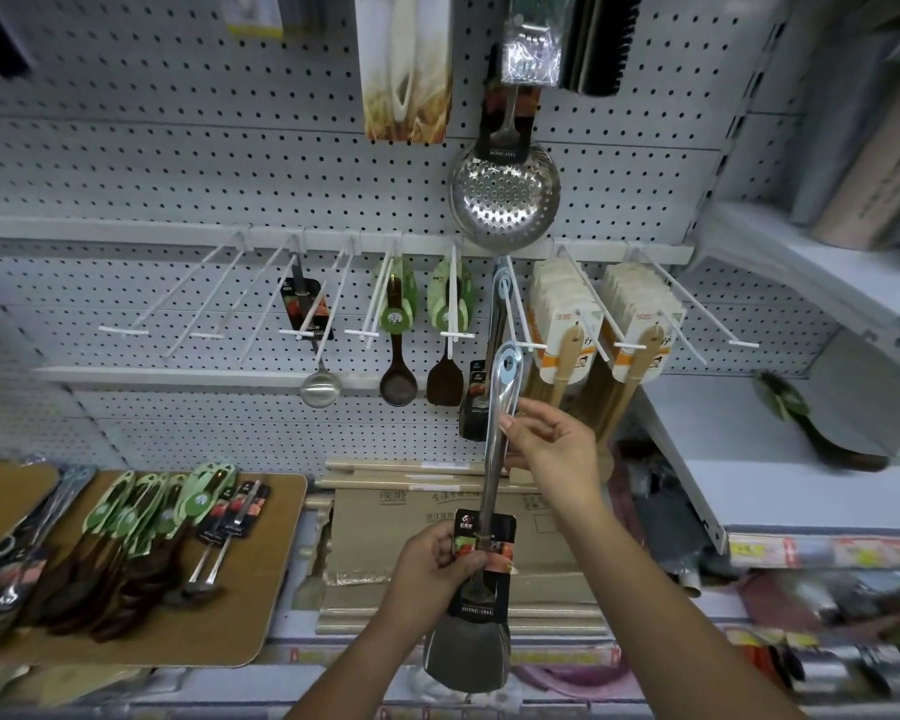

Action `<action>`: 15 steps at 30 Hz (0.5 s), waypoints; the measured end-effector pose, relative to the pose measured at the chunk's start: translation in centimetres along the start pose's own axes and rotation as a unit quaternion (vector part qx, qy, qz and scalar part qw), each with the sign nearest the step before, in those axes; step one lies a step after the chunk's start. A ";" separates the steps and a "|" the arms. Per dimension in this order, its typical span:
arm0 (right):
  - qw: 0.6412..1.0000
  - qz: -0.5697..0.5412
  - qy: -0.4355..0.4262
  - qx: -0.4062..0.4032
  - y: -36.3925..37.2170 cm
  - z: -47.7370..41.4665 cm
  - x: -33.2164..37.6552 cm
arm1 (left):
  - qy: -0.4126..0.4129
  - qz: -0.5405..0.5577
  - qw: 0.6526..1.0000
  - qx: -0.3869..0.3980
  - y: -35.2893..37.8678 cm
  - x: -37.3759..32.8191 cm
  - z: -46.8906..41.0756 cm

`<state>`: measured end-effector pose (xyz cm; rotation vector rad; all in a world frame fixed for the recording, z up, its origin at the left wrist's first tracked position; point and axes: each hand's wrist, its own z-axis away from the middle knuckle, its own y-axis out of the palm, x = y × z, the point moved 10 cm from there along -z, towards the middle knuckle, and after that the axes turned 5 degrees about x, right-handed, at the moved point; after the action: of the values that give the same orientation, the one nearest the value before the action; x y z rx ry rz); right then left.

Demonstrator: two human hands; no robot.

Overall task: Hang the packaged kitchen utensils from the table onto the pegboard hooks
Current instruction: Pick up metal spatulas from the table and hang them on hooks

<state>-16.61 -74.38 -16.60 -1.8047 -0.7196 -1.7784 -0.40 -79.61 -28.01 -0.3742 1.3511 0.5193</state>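
Observation:
I hold a packaged steel spatula [476, 636] upright in front of the pegboard [178, 174]. My left hand [432, 569] grips its dark card sleeve near the blade. My right hand [546, 444] pinches the upper handle just below the hanging loop [507, 363]. The loop sits right beside the tip of a white hook [528, 347], where another steel utensil hangs. On the wooden table board [261, 605] at the left lie several packaged utensils [141, 537]: green-carded dark spoons and steel ladles.
Hooks to the left [126, 331] are bare. Others carry a ladle [320, 389], dark spoons [398, 387] and wooden spatulas [567, 335]. A large skimmer [505, 194] hangs above. Cardboard boxes [437, 517] sit below, a white shelf [775, 491] at right.

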 end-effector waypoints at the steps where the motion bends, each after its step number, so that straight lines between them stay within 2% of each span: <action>1: 1.000 0.003 -0.002 -0.003 -0.1 -0.1 0.0 | 0.000 -0.001 1.000 0.002 0.0 0.0 -0.3; 15: 0.999 0.017 -0.022 -0.044 -1.4 -0.2 -1.2 | -0.017 0.003 0.998 0.057 1.0 2.4 -2.7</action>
<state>-17.74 -73.56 -17.85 -1.9086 -0.6326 -1.7787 -2.90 -79.89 -30.78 -0.2670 1.3424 0.4494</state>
